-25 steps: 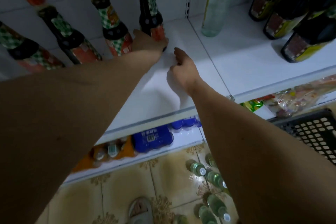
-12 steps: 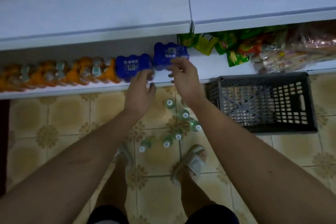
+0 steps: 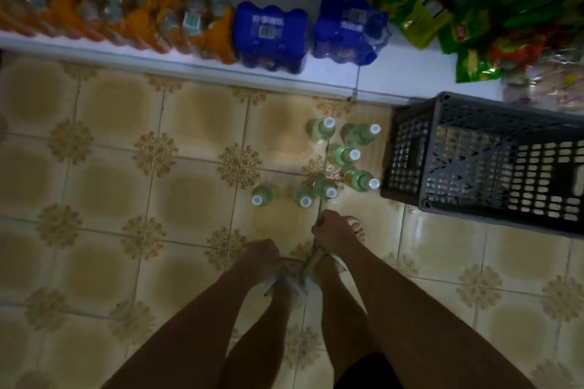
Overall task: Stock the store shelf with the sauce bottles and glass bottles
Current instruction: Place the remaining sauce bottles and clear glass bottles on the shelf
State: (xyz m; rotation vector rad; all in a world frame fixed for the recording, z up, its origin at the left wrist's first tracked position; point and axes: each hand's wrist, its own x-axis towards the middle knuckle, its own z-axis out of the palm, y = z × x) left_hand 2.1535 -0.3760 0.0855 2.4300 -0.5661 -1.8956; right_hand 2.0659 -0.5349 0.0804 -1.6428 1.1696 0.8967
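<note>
Both hands have dropped from the shelf toward the floor: left hand (image 3: 259, 254) and right hand (image 3: 328, 230) loosely curled, empty. Clear green-tinted glass bottles (image 3: 330, 189) stand just ahead (seven, upright). Next: grasp the nearest necks.

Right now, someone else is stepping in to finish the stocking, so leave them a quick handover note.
Left hand: lowered toward the floor, holding nothing.
Right hand: also empty, nearest the clear bottles.
Seven glass bottles stand upright on the tiled floor, in a loose cluster just left of the dark crate.
The bottom shelf behind them holds orange packs, blue packs and snack bags.
Done: cannot be judged from here, since the upper shelves are out of view.
Left: pick up the floor bottles and shelve them all.
</note>
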